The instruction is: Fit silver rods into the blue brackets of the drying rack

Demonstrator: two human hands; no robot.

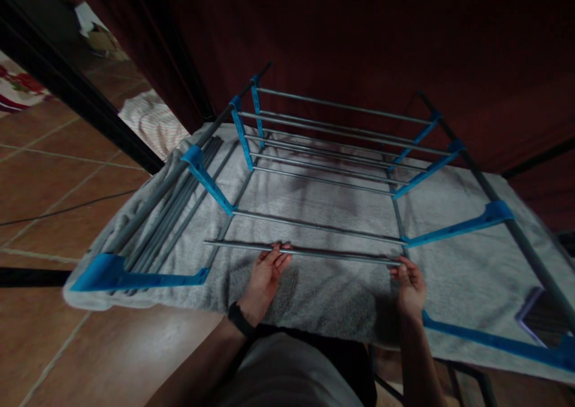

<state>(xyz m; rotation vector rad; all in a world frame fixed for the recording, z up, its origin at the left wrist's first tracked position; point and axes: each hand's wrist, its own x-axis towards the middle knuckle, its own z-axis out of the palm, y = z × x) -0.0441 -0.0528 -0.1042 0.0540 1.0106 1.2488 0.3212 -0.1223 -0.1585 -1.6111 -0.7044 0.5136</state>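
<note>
A rack of grey metal rods and blue plastic brackets (pixel 211 188) stands on a grey towel (pixel 314 299). A loose grey rod (pixel 314 252) lies level across the front of the rack, and both hands grip it. My left hand (pixel 265 275), with a dark band on the wrist, closes its fingers over the rod near its middle. My right hand (pixel 409 284) pinches the rod's right end, next to the blue bracket (pixel 458 227) there. The rod's left end pokes out free, short of the left bracket.
Several spare grey rods (pixel 177 206) lie in a bundle along the rack's left side. A blue bar (pixel 489 338) runs along the towel's front right. Brown floor tiles (pixel 54 191) lie to the left; a dark red curtain hangs behind.
</note>
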